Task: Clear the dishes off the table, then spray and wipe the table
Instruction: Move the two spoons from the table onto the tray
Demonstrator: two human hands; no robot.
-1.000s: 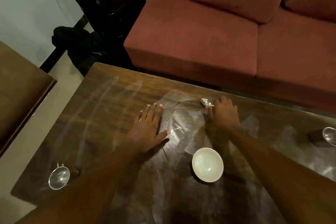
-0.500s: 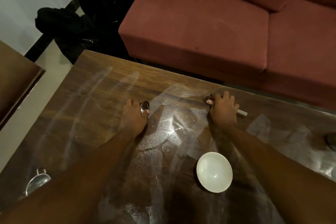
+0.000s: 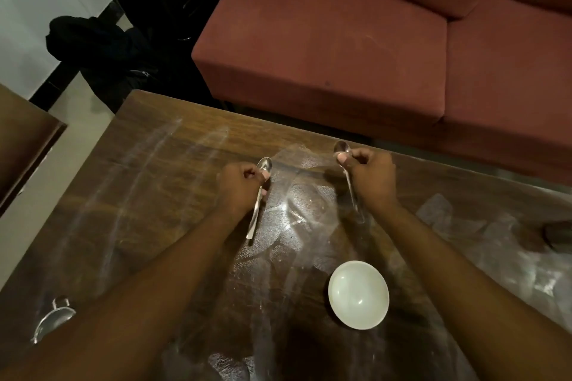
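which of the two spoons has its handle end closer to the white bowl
The spoon in the right hand, spoon: its handle tip ends just above the white bowl. The left hand's spoon ends farther left.

a person's two bare arms are reaching forward over a dark brown wooden table streaked with pale smears. the left hand is closing in a fist around a shiny metal spoon, bowl pointing away. the right hand is gripping a second metal spoon the same way. a round white bowl is sitting upright near the right forearm. a small glass dish is lying near the table's left edge. a rust-red fabric sofa is standing beyond the table.
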